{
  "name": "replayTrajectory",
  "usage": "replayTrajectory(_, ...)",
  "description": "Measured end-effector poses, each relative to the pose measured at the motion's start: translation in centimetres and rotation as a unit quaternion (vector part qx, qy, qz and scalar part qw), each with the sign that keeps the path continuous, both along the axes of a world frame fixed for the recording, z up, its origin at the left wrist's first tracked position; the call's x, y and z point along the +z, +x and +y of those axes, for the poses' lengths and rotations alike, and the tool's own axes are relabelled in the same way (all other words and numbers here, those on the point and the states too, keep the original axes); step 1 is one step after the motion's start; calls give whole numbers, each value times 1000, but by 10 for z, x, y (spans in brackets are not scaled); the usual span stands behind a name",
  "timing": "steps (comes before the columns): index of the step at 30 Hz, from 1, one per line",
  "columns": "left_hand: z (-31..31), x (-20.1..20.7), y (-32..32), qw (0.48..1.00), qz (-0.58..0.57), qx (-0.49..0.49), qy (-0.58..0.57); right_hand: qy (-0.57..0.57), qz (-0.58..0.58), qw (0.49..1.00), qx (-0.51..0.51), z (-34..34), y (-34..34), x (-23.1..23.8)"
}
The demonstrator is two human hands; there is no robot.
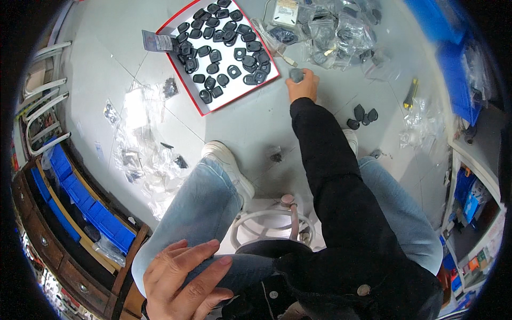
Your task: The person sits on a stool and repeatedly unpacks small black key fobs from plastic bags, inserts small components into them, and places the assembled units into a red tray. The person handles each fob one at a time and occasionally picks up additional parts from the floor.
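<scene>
My right hand [304,88] reaches out over the grey floor, its fingers closed on a small dark grey rounded piece [296,75]; the fingers cover part of it, so its exact kind is unclear. Just left of that hand lies a white box tray [232,85] with a red rim, holding many black key fobs [233,71]. Several more black key fobs [359,112] sit in a small group on the floor, right of my right forearm. My left hand [184,282] is raised near my left thigh, fingers apart and holding nothing.
Clear plastic bags [341,37] with dark parts pile up at the far right, near a white cable [288,60]. A yellow-black cutter knife [410,94] lies further right. Crumpled plastic wrappers [144,160] cover the left floor. Blue bins [90,200] and shelves [477,197] flank me.
</scene>
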State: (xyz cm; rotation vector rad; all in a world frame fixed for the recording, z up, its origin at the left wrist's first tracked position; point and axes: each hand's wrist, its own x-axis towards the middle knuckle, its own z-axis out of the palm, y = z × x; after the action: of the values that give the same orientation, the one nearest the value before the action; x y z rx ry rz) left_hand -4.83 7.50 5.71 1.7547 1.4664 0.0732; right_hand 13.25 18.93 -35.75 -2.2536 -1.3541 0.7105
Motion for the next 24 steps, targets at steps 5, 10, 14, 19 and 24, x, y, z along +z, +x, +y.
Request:
replayTrajectory(5,2,-3,0,1000,9,7,-7,120,48,992,-4,37,24,3)
replayTrajectory(10,10,-6,-3,1000,12,10,-13,-55,366,929,0,69,31,13)
replayTrajectory(14,21,-5,-8,998,-52,-6,-24,156,4,933,324,101,14,15)
replayTrajectory(19,23,-9,-2,999,16,-2,-31,63,-125,897,419,103,7,12)
replayTrajectory(24,27,-6,-9,999,-39,-7,-23,18,-85,917,390,66,43,16)
